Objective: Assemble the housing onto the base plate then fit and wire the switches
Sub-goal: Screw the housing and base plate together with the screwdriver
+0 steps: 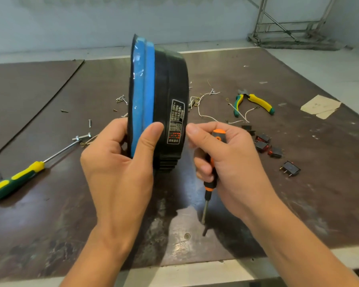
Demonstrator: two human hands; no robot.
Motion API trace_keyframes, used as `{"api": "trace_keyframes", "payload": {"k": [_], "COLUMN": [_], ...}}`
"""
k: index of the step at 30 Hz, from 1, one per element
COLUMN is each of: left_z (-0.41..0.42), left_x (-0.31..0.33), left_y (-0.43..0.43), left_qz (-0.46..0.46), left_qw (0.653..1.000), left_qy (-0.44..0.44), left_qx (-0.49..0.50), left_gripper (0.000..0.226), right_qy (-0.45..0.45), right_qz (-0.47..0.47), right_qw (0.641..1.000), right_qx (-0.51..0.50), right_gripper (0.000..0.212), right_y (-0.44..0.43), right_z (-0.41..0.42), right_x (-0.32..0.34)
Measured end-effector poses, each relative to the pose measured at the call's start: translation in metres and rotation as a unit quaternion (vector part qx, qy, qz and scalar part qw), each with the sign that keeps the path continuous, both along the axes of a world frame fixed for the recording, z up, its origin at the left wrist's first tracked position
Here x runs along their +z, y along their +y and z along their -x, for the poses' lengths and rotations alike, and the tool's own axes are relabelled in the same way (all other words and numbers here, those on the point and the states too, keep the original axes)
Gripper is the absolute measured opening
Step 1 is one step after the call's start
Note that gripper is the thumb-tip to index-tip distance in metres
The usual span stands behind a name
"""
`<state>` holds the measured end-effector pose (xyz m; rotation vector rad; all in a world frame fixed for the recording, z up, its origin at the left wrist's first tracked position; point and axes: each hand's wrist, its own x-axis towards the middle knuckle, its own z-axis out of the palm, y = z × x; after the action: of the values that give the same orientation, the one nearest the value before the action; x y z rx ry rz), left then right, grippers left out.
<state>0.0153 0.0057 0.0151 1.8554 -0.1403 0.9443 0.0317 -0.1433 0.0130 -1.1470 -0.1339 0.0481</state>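
Black, blue-rimmed housing [170,90] gripped on edge in left hand [116,172]; orange screwdriver [210,184] clasped in right hand [236,162].

My head camera faces forward and down, close over my left hand [116,172], right hand [232,162] and scuffed brown tabletop [50,224].

The dark brown table [50,214] (scuffed, worn pale in patches) is topped by 2 boards that meet at a seam on the left. On it lie 1 yellow-and-green screwdriver [15,181] near the left edge and loose screws [120,99] farther back. To the right are white wires [207,118], yellow-and-green pliers [257,100], a cluster of black switches [265,145], 1 more switch [290,168] lying apart, and a paper scrap [319,106].
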Motion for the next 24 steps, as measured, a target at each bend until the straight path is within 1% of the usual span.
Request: {"api": "trace_keyframes", "payload": {"k": [2, 7, 9, 12, 14, 16, 19, 24], "left_z": [-0.001, -0.001, -0.001, -0.002, -0.003, -0.003, -0.003, -0.002], "left_x": [-0.002, -0.008, -0.009, -0.011, -0.012, -0.013, -0.013, -0.015], "left_y": [0.001, -0.004, -0.007, -0.010, -0.010, -0.010, -0.010, -0.014], "left_qz": [-0.033, -0.076, -0.086, -0.092, -0.102, -0.105, -0.106, -0.108], "left_qw": [0.999, 0.997, 0.996, 0.996, 0.995, 0.994, 0.994, 0.994], "left_qy": [0.003, 0.015, 0.015, 0.010, 0.008, 0.007, 0.006, 0.006], "left_qx": [0.010, 0.015, 0.014, 0.014, 0.015, 0.016, 0.018, 0.013], "left_gripper": [0.018, 0.019, 0.020, 0.024, 0.029, 0.031, 0.028, 0.025], "right_qy": [0.036, 0.110, 0.132, 0.158, 0.167, 0.154, 0.143, 0.188], "right_qz": [-0.016, -0.037, -0.050, -0.092, -0.115, -0.103, -0.084, -0.124], "right_qw": [0.999, 0.993, 0.989, 0.982, 0.978, 0.982, 0.986, 0.974], "right_qx": [0.014, 0.023, 0.032, 0.044, 0.043, 0.028, 0.012, 0.022], "right_gripper": [0.006, 0.006, 0.010, 0.009, 0.009, 0.010, 0.010, 0.007], "right_y": [0.001, -0.003, -0.005, -0.005, -0.003, -0.001, 0.000, -0.001], "right_z": [0.003, 0.002, 0.001, 0.002, 0.003, 0.005, 0.004, 0.004], "right_x": [-0.003, -0.007, -0.008, -0.010, -0.011, -0.013, -0.012, -0.012]}}
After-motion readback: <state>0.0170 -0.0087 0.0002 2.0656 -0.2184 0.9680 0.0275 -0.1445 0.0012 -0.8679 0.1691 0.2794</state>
